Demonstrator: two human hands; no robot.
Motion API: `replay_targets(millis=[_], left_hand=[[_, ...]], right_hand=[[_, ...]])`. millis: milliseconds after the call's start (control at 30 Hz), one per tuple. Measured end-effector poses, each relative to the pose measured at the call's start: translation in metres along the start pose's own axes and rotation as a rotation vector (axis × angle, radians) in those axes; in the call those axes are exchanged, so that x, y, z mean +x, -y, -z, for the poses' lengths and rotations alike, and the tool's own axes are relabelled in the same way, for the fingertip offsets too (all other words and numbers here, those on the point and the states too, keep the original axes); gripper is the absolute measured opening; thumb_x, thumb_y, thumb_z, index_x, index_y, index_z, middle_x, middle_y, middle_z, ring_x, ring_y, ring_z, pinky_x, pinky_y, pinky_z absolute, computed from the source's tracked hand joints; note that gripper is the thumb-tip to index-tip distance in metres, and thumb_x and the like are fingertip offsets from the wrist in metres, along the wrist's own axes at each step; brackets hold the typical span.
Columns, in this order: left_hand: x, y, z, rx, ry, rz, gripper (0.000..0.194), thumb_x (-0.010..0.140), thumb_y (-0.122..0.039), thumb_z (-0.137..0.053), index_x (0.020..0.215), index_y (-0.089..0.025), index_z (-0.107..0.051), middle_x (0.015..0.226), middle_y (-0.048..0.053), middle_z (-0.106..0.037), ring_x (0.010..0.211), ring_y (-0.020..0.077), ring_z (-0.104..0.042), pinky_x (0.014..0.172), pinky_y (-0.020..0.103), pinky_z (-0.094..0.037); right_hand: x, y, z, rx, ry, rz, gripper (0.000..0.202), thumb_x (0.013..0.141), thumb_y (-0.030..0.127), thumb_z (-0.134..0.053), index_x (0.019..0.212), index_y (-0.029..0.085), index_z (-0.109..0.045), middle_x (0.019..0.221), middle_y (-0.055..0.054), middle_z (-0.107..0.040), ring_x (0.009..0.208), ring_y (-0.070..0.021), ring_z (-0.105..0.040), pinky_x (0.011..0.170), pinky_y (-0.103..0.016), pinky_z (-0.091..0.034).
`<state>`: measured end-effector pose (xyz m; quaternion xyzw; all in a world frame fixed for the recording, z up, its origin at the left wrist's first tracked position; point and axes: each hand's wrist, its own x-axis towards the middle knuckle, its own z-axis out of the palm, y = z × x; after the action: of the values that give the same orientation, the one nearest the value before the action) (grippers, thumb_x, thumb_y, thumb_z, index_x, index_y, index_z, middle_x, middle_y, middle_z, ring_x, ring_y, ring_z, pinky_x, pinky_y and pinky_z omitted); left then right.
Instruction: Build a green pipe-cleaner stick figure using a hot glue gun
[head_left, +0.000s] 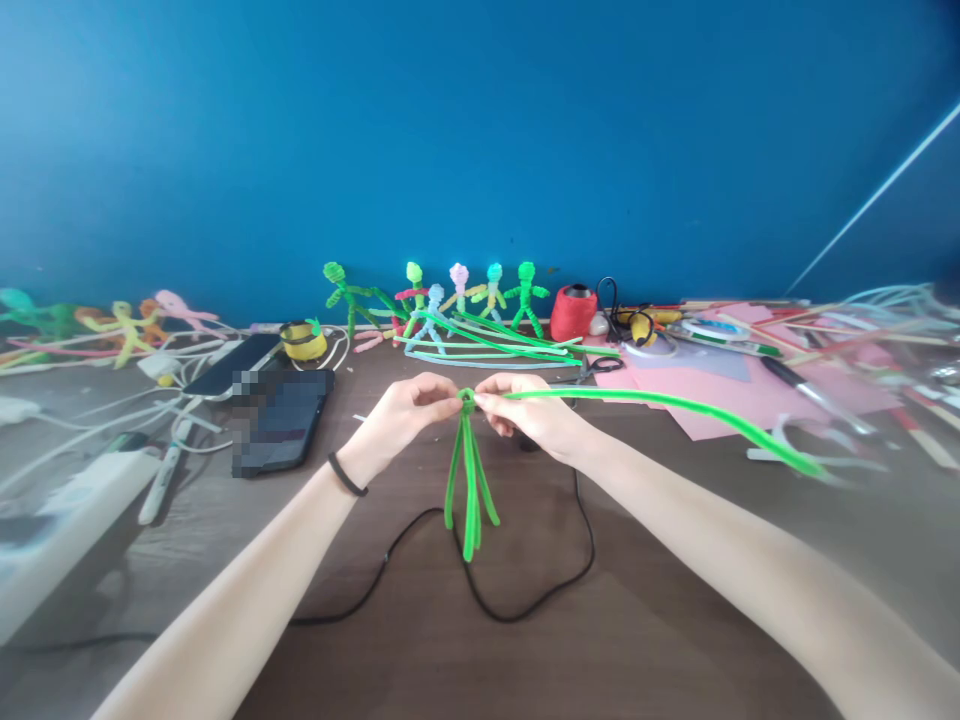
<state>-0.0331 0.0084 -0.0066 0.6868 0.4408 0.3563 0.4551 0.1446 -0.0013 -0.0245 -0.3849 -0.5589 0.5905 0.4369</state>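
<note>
Blue wall [480,150] caps the far side, usable room is on the near side

Wall runs across my whole view and meets the back edge of the dark wood table [637,640]. Near edge falls outside my frame. Best open room: the wood between the two forearms, with a black cord [540,605] looping across it. Right flank is tighter: pink paper sheets [705,405] overlap there, near corner pointing at me. Left flank is bounded by a white power strip [82,525] and a dark phone [289,430], the phone well apart from the left wrist.

Left hand [412,405]: thumb and finger narrowed onto the looped top of a green stem bundle [469,480]. Right hand [529,410]: pinched in from the other side, just beside that loop. Bundle sits mid-frame between the hands, legs hanging down and splayed. One long green stem [675,402] leaves the right hand and sweeps far right, end blurred; I can't tell if it touches the paper.

Behind the hands: loose stems [510,345], small stem figures [527,290] along the wall, a red roll [574,318], black scissors [604,366].
</note>
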Motion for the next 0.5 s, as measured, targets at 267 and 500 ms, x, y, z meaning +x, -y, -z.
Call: replay_targets(millis=[267, 500], left_hand=[[0.000, 0.004, -0.003, -0.123, 0.036, 0.008, 0.018, 0.067, -0.030, -0.066, 0.069, -0.014, -0.059, 0.074, 0.001, -0.058, 0.072, 0.0127, -0.050, 0.069, 0.025, -0.036], [0.000, 0.014, -0.009, -0.357, 0.077, 0.083, 0.017, 0.069, -0.029, -0.066, 0.070, -0.014, -0.059, 0.068, -0.001, -0.056, 0.069, 0.0114, -0.050, 0.067, 0.024, -0.035]], right_hand=[[-0.001, 0.000, 0.000, 0.015, 0.023, 0.011, 0.018, 0.070, 0.029, -0.062, 0.075, 0.013, -0.056, 0.052, 0.004, -0.052, 0.043, -0.0047, -0.044, 0.044, -0.020, -0.034], [0.000, -0.001, 0.002, 0.055, 0.046, -0.008, 0.022, 0.067, 0.033, -0.065, 0.075, 0.014, -0.057, 0.052, 0.004, -0.052, 0.043, -0.0056, -0.045, 0.043, -0.020, -0.033]])
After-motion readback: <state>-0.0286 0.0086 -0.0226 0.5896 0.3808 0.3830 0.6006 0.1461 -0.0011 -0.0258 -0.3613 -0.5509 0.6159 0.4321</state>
